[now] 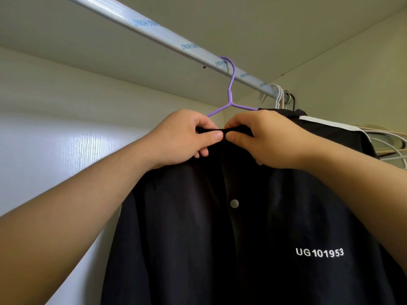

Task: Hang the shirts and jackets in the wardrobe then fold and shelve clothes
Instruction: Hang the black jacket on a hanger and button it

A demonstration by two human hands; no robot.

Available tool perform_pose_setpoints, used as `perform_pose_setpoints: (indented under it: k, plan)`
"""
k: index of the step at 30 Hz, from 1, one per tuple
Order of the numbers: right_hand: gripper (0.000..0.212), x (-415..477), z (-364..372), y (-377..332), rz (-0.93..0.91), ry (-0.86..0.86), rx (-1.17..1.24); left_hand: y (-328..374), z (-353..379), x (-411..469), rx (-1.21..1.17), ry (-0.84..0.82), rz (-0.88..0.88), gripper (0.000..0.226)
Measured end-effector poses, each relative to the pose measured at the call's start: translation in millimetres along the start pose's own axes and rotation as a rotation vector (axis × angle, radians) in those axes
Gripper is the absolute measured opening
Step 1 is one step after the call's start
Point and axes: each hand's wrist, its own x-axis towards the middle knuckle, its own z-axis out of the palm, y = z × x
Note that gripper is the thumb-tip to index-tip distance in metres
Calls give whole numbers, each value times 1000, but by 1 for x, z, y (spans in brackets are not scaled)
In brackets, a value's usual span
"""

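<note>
Black snap-front jacket [220,227] hung on purple plastic hanger [231,84] | fingers [211,136] of our left hand [182,137] and right hand [264,137] pinch its collar [222,130] | we judge folding remains

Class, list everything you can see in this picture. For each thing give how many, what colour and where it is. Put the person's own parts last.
rail: one, silvery with blue print, slanting across the top of the wardrobe
purple hanger: one, purple, hooked over the rail, carrying the jacket
black jacket: one, black with white lettering, hanging on the purple hanger
snap: one, pale, on the jacket's front
spare hangers: several, exact count unclear, white, beige and dark, bunched at the rail's right end
wardrobe wall: pale white, at left
left hand: one, pinching the jacket's collar
right hand: one, pinching the collar beside the left hand
</note>
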Motion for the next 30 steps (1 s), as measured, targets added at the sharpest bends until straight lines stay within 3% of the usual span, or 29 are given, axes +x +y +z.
perform_pose_setpoints:
  k: [4,8,13,18,30]
  plan:
    - [19,-3,5,1,41,2,14,-2,11,1,221,24,21,14]
    - [16,-3,7,4,79,44,51,-3,14,2,227,56,71,14]
    - [18,-2,7,5,73,69,101,-7,19,2,195,100,102,19]
    - [24,-5,11,2,57,95,179,-10,28,7,-17,199,-21,18]
    - [27,-9,18,8,141,76,221,-13,33,4,-11,180,29,13]
